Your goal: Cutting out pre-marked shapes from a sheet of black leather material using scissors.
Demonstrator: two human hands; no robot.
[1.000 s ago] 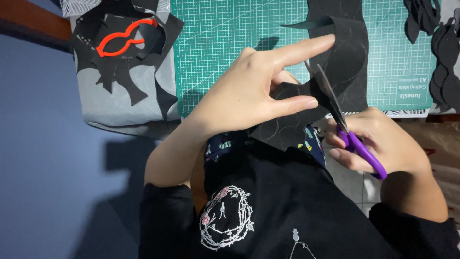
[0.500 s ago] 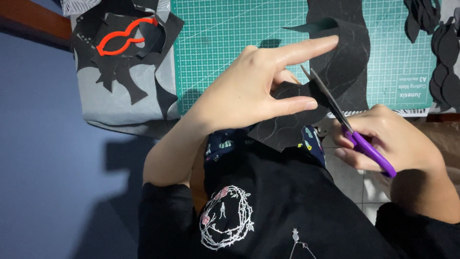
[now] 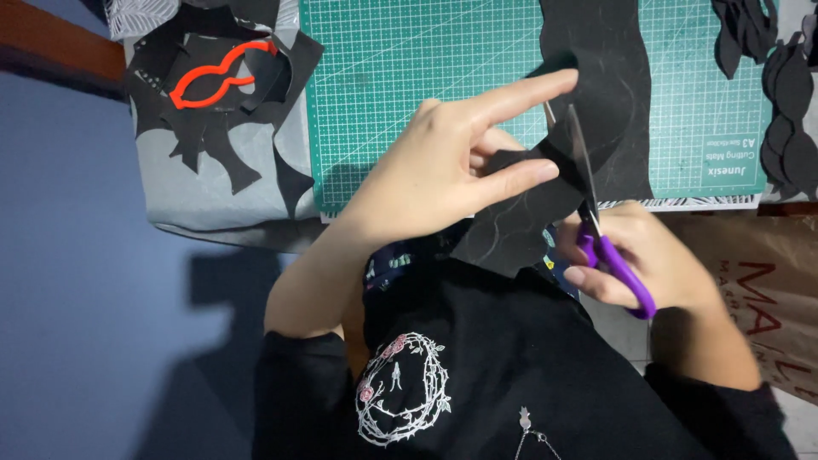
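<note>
A green gridded cutting mat lies on a grey-covered table in front of you, with dark floor off to the left and a brown paper bag at the right edge. Your left hand pinches a sheet of black felt that runs from the mat down toward your lap: thumb and middle finger close on its lower flap while the index finger stretches out flat over the top edge. Your right hand is closed through the purple loops of a pair of scissors, whose blades stand partly apart and bite into the felt just beside your left fingertips. The felt looks light, soft and floppy, so it will sag and fold wherever it is unsupported; it probably will not slip much, being fuzzy, but it can bunch in the blades. Hold it close to the cut line, taut between your fingers, and keep the fingertips clear of the blade path. At the top left an orange outline template rests on black offcuts, and a row of cut black shapes lies along the right side of the mat.
</note>
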